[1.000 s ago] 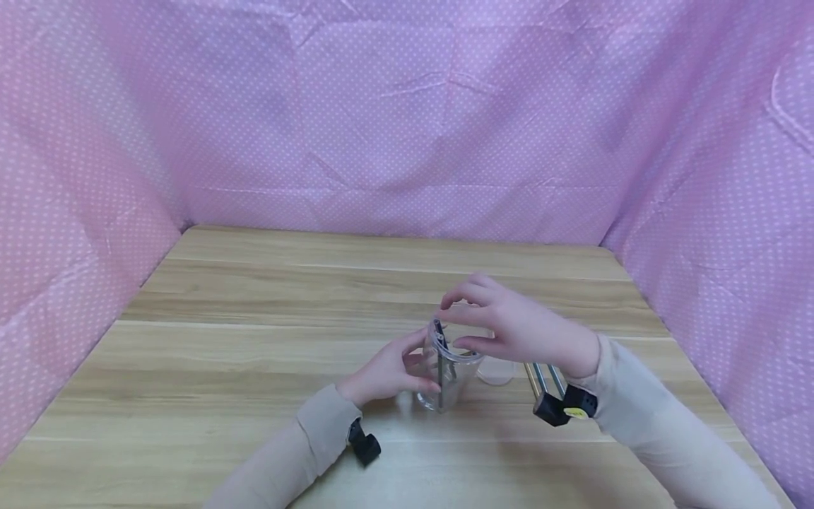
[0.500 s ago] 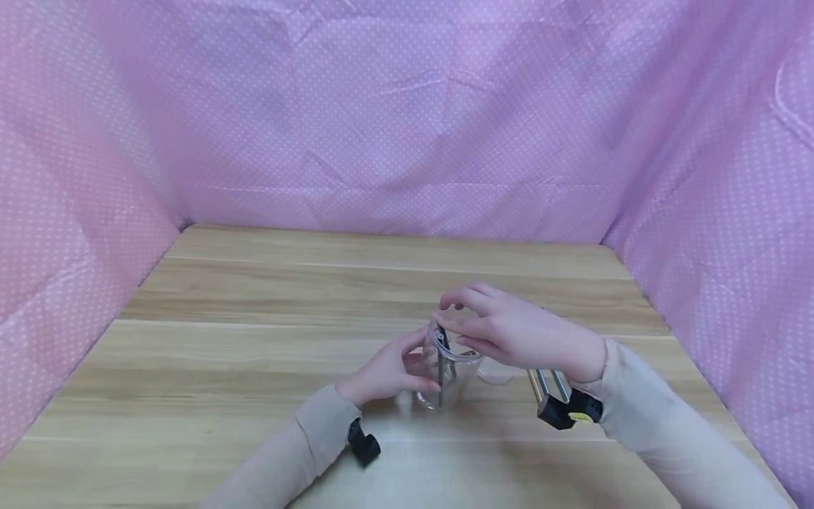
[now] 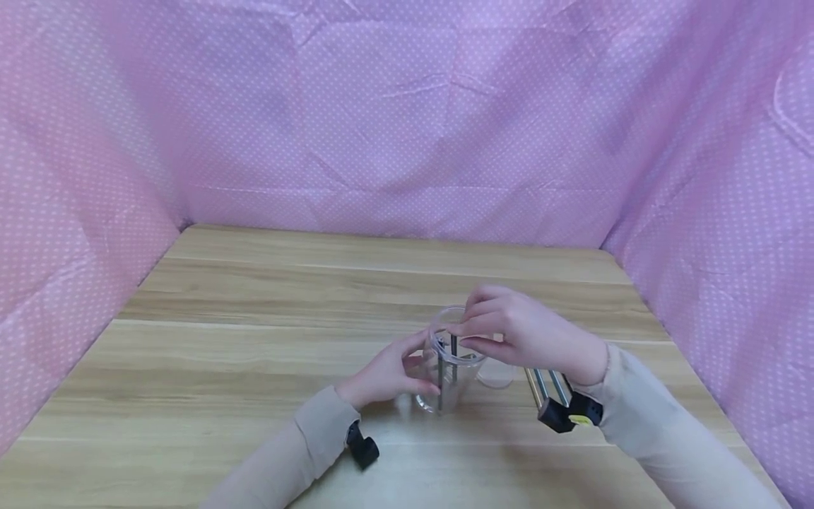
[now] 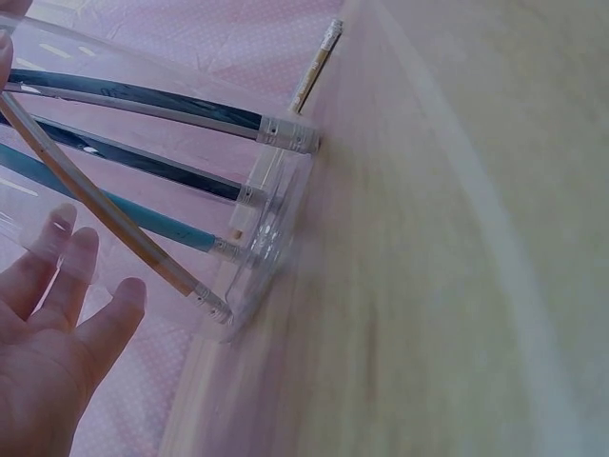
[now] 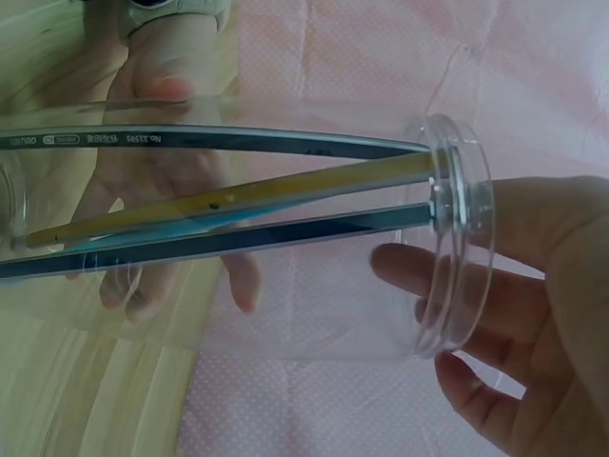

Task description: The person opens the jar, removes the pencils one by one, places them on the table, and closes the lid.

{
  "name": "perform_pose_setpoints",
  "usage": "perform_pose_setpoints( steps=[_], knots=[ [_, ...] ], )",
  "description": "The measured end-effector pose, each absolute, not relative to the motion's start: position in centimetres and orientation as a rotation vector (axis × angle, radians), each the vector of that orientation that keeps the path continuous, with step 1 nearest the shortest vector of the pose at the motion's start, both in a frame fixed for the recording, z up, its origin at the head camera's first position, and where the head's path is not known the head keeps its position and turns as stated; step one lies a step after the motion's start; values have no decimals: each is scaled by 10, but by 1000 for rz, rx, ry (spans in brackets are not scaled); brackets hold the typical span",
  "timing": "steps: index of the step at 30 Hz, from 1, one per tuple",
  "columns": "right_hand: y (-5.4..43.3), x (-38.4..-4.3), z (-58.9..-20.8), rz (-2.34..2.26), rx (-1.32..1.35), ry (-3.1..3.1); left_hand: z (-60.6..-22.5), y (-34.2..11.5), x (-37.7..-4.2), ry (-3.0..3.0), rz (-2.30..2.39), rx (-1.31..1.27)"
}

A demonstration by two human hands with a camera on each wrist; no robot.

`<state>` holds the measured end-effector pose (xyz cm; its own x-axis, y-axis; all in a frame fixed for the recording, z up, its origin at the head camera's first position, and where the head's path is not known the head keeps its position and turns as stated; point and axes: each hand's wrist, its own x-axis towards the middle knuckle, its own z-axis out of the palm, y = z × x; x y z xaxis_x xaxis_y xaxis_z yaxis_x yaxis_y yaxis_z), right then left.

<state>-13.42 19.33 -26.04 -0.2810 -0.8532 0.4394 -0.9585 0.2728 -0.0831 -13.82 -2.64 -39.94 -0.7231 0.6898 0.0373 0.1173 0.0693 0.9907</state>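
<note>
A clear plastic jar [image 3: 459, 385] stands on the table with several pencils inside, among them a yellow-orange pencil [image 4: 105, 209], a light blue pencil [image 4: 157, 221] and a dark pencil [image 5: 266, 233]. My left hand [image 3: 384, 371] holds the jar by its left side, thumb in front and fingers behind. My right hand [image 3: 509, 329] is at the jar's mouth, its index fingertip right over the top of one pencil. In the right wrist view, one fingertip of the right hand [image 5: 533, 305] shows through the clear wall just below the rim, beneath the pencil ends.
A round clear lid [image 3: 496, 375] lies on the table to the right of the jar. More pencils [image 3: 540, 385] lie beside it, partly hidden by the right wrist and its camera [image 3: 555, 416]. Pink dotted cloth [image 3: 407, 127] hangs around the wooden table [image 3: 254, 297].
My right hand has shifted slightly right and down from the jar's left rim, its fingers drawn closer together. One pencil inside stands more upright and further right. The left hand stays put.
</note>
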Motion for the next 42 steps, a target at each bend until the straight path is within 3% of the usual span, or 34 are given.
perform_pose_setpoints(
  steps=[11, 24, 42],
  knots=[
    [189, -142, -270, 704, 1697, -2208, -402, -28, -137, 1906, 1693, 823],
    [174, -133, -265, 691, 1351, -2496, -397, -30, -140, 1905, 1689, 862],
    [183, -139, -284, 1179, 1278, -2301, -399, -28, -140, 1905, 1686, 877]
  ],
)
